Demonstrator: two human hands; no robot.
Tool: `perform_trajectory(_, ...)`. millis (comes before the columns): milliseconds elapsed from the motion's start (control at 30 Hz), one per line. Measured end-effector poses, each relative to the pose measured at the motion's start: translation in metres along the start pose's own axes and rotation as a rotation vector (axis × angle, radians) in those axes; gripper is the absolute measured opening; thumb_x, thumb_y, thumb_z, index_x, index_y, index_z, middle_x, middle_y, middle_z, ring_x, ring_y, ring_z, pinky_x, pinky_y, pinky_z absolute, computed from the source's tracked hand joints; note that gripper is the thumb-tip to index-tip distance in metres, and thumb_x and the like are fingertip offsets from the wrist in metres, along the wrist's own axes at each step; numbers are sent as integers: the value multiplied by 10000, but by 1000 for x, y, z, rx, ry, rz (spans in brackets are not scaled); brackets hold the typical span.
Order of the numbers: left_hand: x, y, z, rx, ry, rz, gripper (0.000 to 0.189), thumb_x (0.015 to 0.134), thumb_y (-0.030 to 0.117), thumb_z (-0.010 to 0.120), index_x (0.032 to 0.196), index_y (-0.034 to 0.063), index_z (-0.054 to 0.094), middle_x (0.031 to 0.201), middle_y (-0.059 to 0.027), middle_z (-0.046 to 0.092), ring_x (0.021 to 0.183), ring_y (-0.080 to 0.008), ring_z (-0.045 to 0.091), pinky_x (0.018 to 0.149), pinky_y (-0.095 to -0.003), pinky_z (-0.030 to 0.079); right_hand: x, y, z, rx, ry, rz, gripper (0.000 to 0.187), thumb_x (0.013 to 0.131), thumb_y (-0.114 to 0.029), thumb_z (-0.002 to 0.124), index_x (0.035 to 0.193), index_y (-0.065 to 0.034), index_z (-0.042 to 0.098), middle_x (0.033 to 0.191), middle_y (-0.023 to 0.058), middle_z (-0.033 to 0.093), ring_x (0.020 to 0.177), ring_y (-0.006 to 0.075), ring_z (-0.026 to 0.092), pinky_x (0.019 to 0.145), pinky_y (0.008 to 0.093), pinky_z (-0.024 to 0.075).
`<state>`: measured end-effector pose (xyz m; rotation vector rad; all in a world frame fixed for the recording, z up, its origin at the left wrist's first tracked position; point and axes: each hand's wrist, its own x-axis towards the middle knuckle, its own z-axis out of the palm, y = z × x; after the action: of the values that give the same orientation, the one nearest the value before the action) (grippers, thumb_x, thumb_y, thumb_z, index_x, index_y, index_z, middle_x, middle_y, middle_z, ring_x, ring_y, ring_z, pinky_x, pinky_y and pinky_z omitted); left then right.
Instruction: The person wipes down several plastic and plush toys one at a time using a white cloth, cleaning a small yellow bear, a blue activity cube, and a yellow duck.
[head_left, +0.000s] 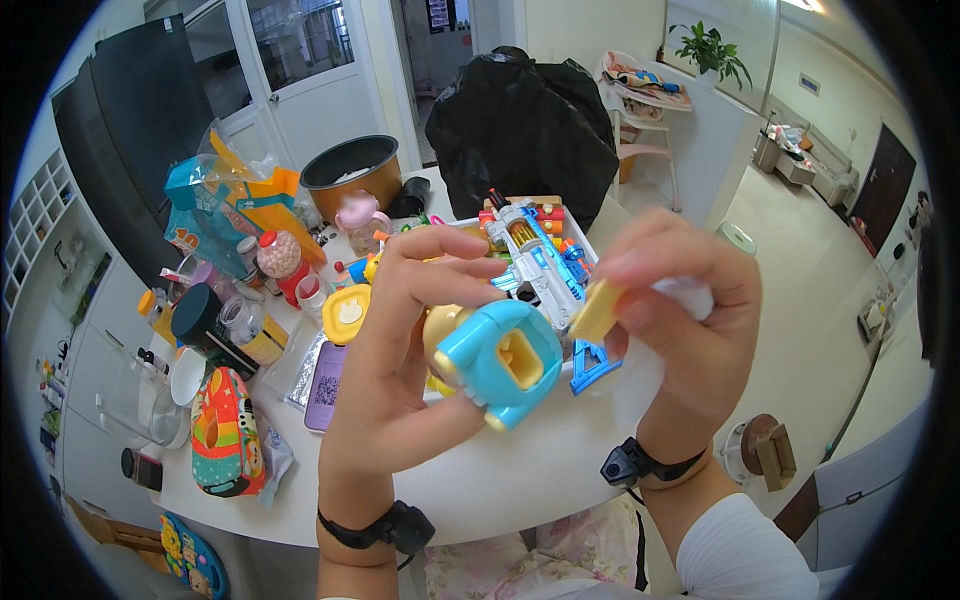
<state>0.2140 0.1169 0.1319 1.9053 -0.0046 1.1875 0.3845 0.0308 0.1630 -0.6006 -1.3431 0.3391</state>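
My left hand (405, 337) holds a blue and yellow plastic toy (517, 364) above the front of the white table. A rectangular yellow recess in the toy faces me. To its right, my right hand (675, 315) pinches a small yellow plastic piece (596, 309), apart from the toy, and also has a crumpled white tissue or wipe (640, 382) in its fingers. Behind both hands, a blue and white toy gun (544, 277) lies on a white tray of toys. The toy's far side is hidden by my fingers.
At the left stand a dark canister (206, 319), a clear jar (251, 326), a colourful pouch (225, 435) and a phone (324, 390). A cooking pot (352, 176) and snack bags (240, 202) are at the back left. Beyond the table is a chair covered in black plastic (521, 135).
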Motion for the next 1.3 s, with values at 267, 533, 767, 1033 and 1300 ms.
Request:
perform_trajectory(267,4,-5,2,107,76,-33,477,589,-43,536,1057,36,582,1102,-97,434,1081,-203,441,925,-315,360,-1,17,-6,-41,-134,148,176,742,-94,706,849,9,612,745,66,570,589,74,502,521,170,399)
perform_trajectory(533,5,0,1,145,94,11,491,594,-51,523,1074,28,594,1132,-109,432,1106,-206,446,935,-320,359,2,8,-6,-64,-180,227,88,737,-6,685,813,2,641,787,46,628,734,89,577,666,210,468)
perform_trajectory(767,4,2,2,126,87,10,498,588,-35,514,1073,36,602,1148,-122,427,1090,-223,460,925,-339,366,2,11,-8,48,-214,264,88,740,-5,683,820,4,648,801,48,640,746,91,589,673,207,476)
perform_trajectory(1033,3,3,6,226,103,30,510,583,-20,487,1076,39,603,1147,-126,437,1080,-229,463,921,-344,368,2,13,0,-105,-137,150,124,733,-36,705,808,-19,609,762,8,569,673,53,517,595,191,418)
perform_trajectory(1300,1,5,5,251,139,30,497,589,-9,500,1074,32,599,1135,-131,455,1079,-233,462,913,-344,376,-3,9,15,-42,-73,257,204,703,-107,726,783,-43,550,732,6,525,656,45,467,582,179,366)
